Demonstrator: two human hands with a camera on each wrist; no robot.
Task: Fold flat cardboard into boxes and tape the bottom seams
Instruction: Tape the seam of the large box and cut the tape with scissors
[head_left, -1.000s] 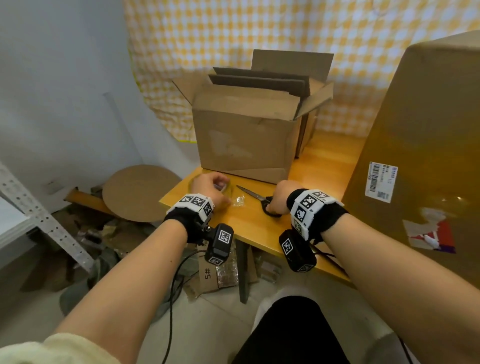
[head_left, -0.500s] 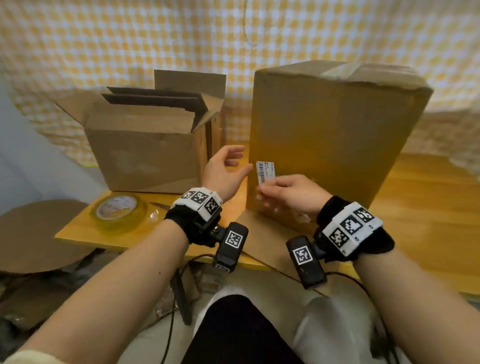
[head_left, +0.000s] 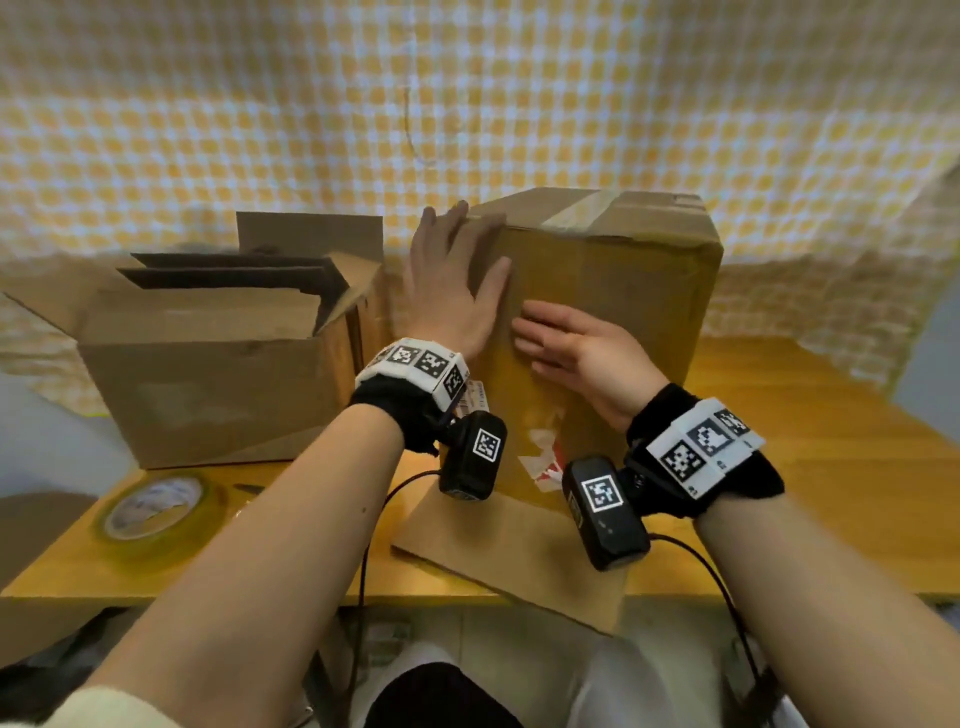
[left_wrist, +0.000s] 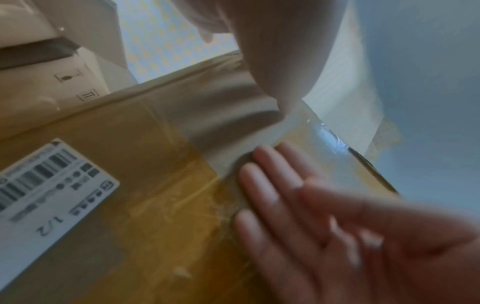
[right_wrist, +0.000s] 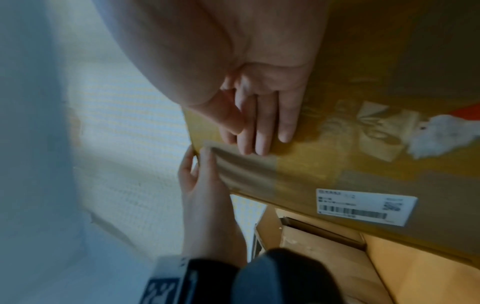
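Left hand (head_left: 451, 291) raised, forearm reaching up and forward; palm flat against the upper left corner of the tall box (head_left: 613, 312). Fingers straight and spread, tips at the top edge; thumb splayed rightward across the near face. Nothing gripped, only pressing. The right wrist view shows the fingertips at the corner edge, one finger lying past it on the side.

Right hand (head_left: 576, 353) lower, wrist bent so the fingers point left across the near face. Fingers straight, held close together, flat on the cardboard; released, holding nothing. The fingertips lie just below the left thumb, near it but apart. In the left wrist view the right fingers (left_wrist: 262, 185) rest at the edge of a band of clear tape (left_wrist: 306, 131) running over the box's top edge.

Tall box stands upright on the wooden table (head_left: 810, 467), a bottom flap (head_left: 514, 551) splayed toward the person over the table's front edge. White barcode label (left_wrist: 49, 185) on the near face, left; torn red-and-white sticker remnants (head_left: 543, 457) lower down. Taped seam (head_left: 582, 208) on top.

To the left, an open box (head_left: 208, 384) with flaps up, dark flat cardboard sheets (head_left: 234, 270) standing inside it. A tape roll (head_left: 150, 506) lies flat near the table's front left corner. Yellow-checked cloth (head_left: 467, 104) hangs behind.
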